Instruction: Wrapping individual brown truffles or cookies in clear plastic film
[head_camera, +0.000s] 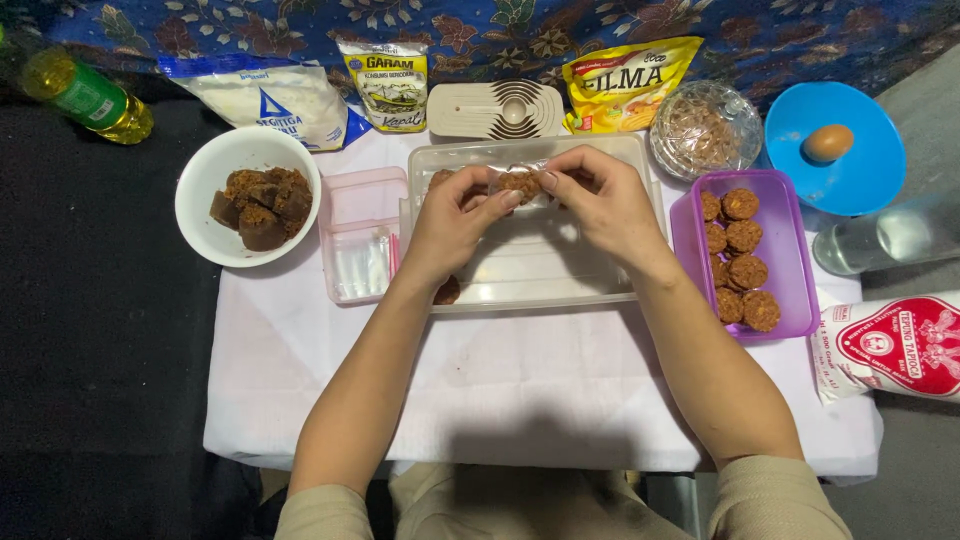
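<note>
My left hand (455, 222) and my right hand (603, 205) meet over a clear plastic tray (540, 275), and their fingertips pinch one round brown ball (521, 185) in a thin clear wrap. Another brown piece (447, 291) lies in the tray under my left wrist. To the right, a purple box (790, 260) holds several round brown breaded balls (745, 270). To the left, a white bowl (200, 185) holds dark brown chunks (262, 205).
A pink box (362, 240) of clear wraps sits beside the tray. At the back lie several food packets (385, 85), a beige press (497, 110), a glass bowl (705, 130) and an oil bottle (85, 95). A blue plate (860, 170) bears an egg (828, 142). A glass (880, 238) and flour bag (890, 345) stand right.
</note>
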